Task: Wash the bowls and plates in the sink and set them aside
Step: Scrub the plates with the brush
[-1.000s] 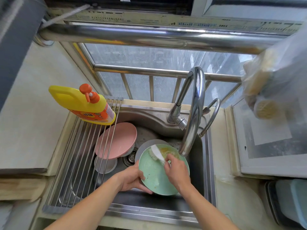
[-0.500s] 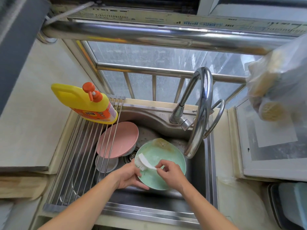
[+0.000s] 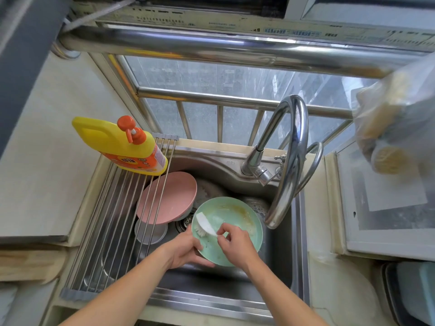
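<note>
Brush (image 3: 205,225) on green plate (image 3: 237,220)

green plate (image 3: 237,215) — stained, tilted, pink bowl (image 3: 168,197) behind

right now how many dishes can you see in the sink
3. A round green plate held tilted by the left hand; a pink bowl upside down under the rack; a clear glass bowl beneath the pink one. More may be hidden underneath.

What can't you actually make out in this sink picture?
Head view only:
- White bowl: mostly covered by the pink plate and the steel roll-up rack.
- Yellow detergent bottle label: print too small.
- Clear plastic bag: blurred, cut by the right edge.
- Water running: cannot tell.
</note>
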### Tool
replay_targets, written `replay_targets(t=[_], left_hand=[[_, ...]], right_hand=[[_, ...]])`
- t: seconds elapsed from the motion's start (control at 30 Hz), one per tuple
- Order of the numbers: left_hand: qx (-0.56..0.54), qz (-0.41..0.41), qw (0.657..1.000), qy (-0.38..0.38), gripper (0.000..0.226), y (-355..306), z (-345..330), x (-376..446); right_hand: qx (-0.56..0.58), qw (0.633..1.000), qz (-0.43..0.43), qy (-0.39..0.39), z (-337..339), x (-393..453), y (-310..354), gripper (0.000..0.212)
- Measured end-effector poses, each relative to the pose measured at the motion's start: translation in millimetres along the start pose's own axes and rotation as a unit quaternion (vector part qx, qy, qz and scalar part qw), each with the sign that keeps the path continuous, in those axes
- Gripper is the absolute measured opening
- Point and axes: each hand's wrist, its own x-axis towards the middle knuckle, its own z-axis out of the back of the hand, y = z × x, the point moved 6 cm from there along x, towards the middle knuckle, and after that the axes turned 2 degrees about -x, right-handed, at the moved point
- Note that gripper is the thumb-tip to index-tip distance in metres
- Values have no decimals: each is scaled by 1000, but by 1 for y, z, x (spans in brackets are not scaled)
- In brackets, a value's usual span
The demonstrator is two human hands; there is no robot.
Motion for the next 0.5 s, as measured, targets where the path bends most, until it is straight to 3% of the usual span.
replay_targets(t=[0.13, 0.23, 0.37, 0.5], left_hand=[[7, -30, 999, -34, 84, -8, 12, 2], [18, -44, 998, -43, 85, -11, 12, 5], [-18, -46, 998, -49, 87, -9, 12, 10], [-27, -34, 998, -36, 88, -4, 12, 10]], right_hand=[[-19, 996, 19, 83, 7, -5, -11, 11], [-43, 995, 14, 94, 12, -10, -27, 14], [-65, 996, -1, 66, 16, -10, -40, 11], [-95, 990, -83, -67, 22, -2, -57, 15]])
